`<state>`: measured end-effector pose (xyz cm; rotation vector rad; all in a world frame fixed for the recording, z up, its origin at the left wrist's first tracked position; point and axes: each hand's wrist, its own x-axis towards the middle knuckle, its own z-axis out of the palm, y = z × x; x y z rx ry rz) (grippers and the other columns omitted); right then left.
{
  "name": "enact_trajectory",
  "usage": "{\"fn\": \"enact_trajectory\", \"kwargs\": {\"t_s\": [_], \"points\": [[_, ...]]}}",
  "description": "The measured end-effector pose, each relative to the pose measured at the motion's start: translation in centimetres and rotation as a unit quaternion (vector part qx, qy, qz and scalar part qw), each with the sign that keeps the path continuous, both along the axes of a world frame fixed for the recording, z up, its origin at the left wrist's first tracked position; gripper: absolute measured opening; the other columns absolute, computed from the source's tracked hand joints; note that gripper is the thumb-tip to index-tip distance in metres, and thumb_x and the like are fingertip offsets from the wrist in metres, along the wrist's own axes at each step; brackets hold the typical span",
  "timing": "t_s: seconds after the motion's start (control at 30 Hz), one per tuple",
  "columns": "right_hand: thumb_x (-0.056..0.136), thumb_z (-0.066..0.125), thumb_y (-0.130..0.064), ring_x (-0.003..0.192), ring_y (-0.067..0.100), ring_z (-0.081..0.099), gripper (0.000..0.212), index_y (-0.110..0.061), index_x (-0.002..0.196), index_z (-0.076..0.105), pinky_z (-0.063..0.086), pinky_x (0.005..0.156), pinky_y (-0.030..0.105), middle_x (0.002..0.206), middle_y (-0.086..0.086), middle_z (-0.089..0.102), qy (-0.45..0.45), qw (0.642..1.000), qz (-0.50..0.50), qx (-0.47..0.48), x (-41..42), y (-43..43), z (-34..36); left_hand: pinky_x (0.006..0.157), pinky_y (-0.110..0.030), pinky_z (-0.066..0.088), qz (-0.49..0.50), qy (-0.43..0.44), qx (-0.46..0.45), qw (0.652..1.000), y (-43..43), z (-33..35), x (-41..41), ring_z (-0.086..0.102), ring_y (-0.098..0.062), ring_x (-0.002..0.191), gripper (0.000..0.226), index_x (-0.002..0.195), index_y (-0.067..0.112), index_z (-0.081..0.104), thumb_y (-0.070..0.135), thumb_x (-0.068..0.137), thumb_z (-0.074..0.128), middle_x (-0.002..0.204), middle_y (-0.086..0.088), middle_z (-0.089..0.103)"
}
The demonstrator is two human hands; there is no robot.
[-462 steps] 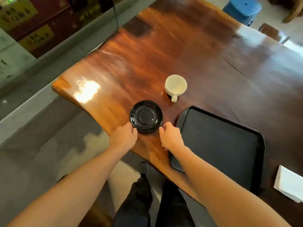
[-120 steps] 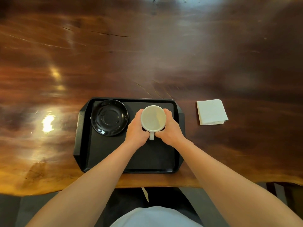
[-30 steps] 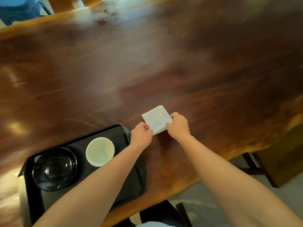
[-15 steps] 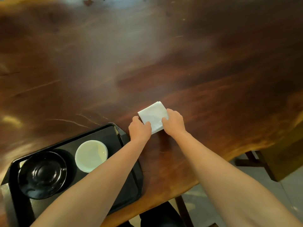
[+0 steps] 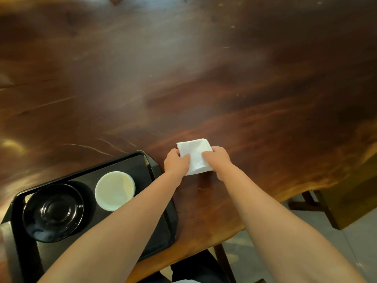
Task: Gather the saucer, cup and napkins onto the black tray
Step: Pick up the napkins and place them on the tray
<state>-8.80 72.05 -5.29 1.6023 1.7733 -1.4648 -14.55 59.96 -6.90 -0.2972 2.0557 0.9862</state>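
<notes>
A: Looking down from the head camera, what do the hands have?

B: Both grip the napkins (image 5: pixel 194 155), a white folded stack. The left hand (image 5: pixel 176 162) pinches its left edge, thumb on top. The right hand (image 5: pixel 218 157) clamps the right edge, fingers curled over the top.

A: Where is the stack?

B: Over the bare wood of the bench (image 5: pixel 183 78), just right of the tray (image 5: pixel 152 170) and apart from it. Whether it rests on the wood or is a little lifted, I cannot tell.

A: And the tray?

B: Black, with cut corners, sitting at the near left of the bench and turned at an angle. Its near right corner reaches almost to the bench edge. The left forearm crosses over its right part.

A: What lies on it?

B: The saucer (image 5: pixel 53 212), black and glossy, sits at the left of the tray. The cup (image 5: pixel 114 190), pale and upright, stands just right of the saucer, close beside it but not on it. Its handle is hidden.

A: Anything else in view?

B: Dark trousers at the bottom edge, a grey floor at the lower right, and a wooden stool (image 5: pixel 318 203) partly under the bench edge there.
</notes>
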Motion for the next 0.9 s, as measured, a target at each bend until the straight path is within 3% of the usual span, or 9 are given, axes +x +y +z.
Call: {"fn": "enact_trajectory", "kwargs": {"t_s": [0.07, 0.2, 0.33, 0.43, 0.5, 0.57, 0.67, 0.8, 0.9], "points": [[0.082, 0.052, -0.013, 0.102, 0.031, 0.065, 0.023, -0.012, 0.102, 0.063, 0.060, 0.084, 0.044, 0.109, 0.013, 0.067, 0.000, 0.999, -0.025, -0.029, 0.4, 0.0, 0.4, 0.086, -0.037, 0.060, 0.002, -0.017, 0.020, 1.000, -0.2, 0.4, 0.2, 0.061, -0.021, 0.102, 0.030, 0.131, 0.017, 0.052, 0.021, 0.102, 0.060, 0.121, -0.005, 0.060], [0.084, 0.055, -0.024, 0.095, 0.024, 0.063, 0.015, -0.021, 0.098, 0.060, 0.057, 0.065, 0.034, 0.107, 0.006, 0.065, 0.010, 0.996, -0.046, -0.074, 0.8, -0.6, 1.8, 0.085, -0.038, 0.061, 0.001, -0.024, 0.061, 0.998, -1.2, 1.6, 0.1, 0.061, -0.020, 0.102, 0.021, 0.123, 0.022, 0.050, 0.019, 0.103, 0.057, 0.118, -0.002, 0.058], [0.091, 0.060, -0.038, 0.098, 0.025, 0.066, 0.023, -0.023, 0.109, 0.058, 0.058, 0.070, 0.037, 0.109, 0.005, 0.067, 0.035, 0.988, -0.085, -0.121, 1.1, -1.3, 3.1, 0.093, -0.047, 0.061, 0.016, -0.027, 0.110, 0.993, -2.5, 2.8, 0.0, 0.062, -0.024, 0.109, 0.016, 0.118, 0.025, 0.050, 0.019, 0.104, 0.056, 0.119, -0.002, 0.059], [0.094, 0.059, -0.041, 0.101, 0.028, 0.067, 0.030, -0.023, 0.117, 0.054, 0.060, 0.076, 0.042, 0.112, 0.006, 0.067, 0.047, 0.984, -0.084, -0.149, 1.1, -2.3, 4.1, 0.082, -0.040, 0.064, 0.040, -0.029, 0.137, 0.989, -4.1, 4.1, 0.0, 0.064, -0.021, 0.105, 0.017, 0.119, 0.027, 0.050, 0.023, 0.104, 0.057, 0.117, 0.001, 0.060], [0.096, 0.060, -0.040, 0.104, 0.028, 0.065, 0.033, -0.022, 0.123, 0.051, 0.059, 0.084, 0.044, 0.117, 0.007, 0.065, 0.056, 0.986, -0.057, -0.147, 1.0, -3.0, 4.9, 0.062, -0.030, 0.064, 0.060, -0.035, 0.157, 0.985, -5.4, 5.3, 0.0, 0.065, -0.018, 0.099, 0.018, 0.119, 0.031, 0.049, 0.025, 0.104, 0.057, 0.111, 0.006, 0.060], [0.096, 0.061, -0.037, 0.107, 0.028, 0.064, 0.035, -0.022, 0.125, 0.052, 0.058, 0.089, 0.044, 0.120, 0.008, 0.065, 0.069, 0.983, -0.037, -0.167, 0.9, -4.0, 5.8, 0.054, -0.026, 0.061, 0.084, -0.040, 0.178, 0.980, -7.1, 6.5, 0.2, 0.066, -0.019, 0.097, 0.018, 0.117, 0.034, 0.050, 0.026, 0.104, 0.058, 0.111, 0.008, 0.060], [0.094, 0.066, -0.030, 0.114, 0.030, 0.062, 0.035, -0.021, 0.127, 0.056, 0.058, 0.085, 0.040, 0.125, 0.010, 0.065, 0.108, 0.962, -0.022, -0.248, 1.0, -5.7, 7.3, 0.058, -0.034, 0.064, 0.117, -0.034, 0.196, 0.973, -9.8, 8.0, 0.6, 0.068, -0.024, 0.103, 0.018, 0.119, 0.034, 0.050, 0.029, 0.103, 0.058, 0.117, 0.004, 0.060], [0.095, 0.066, -0.019, 0.120, 0.031, 0.059, 0.039, -0.021, 0.133, 0.056, 0.055, 0.097, 0.045, 0.131, 0.010, 0.061, 0.156, 0.937, 0.018, -0.311, 0.8, -8.0, 8.4, 0.055, -0.033, 0.063, 0.162, -0.008, 0.202, 0.966, -13.6, 9.8, 1.0, 0.068, -0.022, 0.098, 0.022, 0.126, 0.029, 0.050, 0.030, 0.105, 0.056, 0.117, 0.003, 0.061], [0.095, 0.064, -0.012, 0.120, 0.031, 0.060, 0.041, -0.018, 0.135, 0.056, 0.053, 0.101, 0.049, 0.133, 0.010, 0.062, 0.166, 0.926, 0.059, -0.334, 0.3, -10.0, 8.3, 0.063, -0.038, 0.065, 0.185, 0.001, 0.207, 0.961, -16.7, 10.6, 1.3, 0.069, -0.027, 0.103, 0.027, 0.131, 0.020, 0.053, 0.026, 0.104, 0.058, 0.122, -0.004, 0.063]]}}
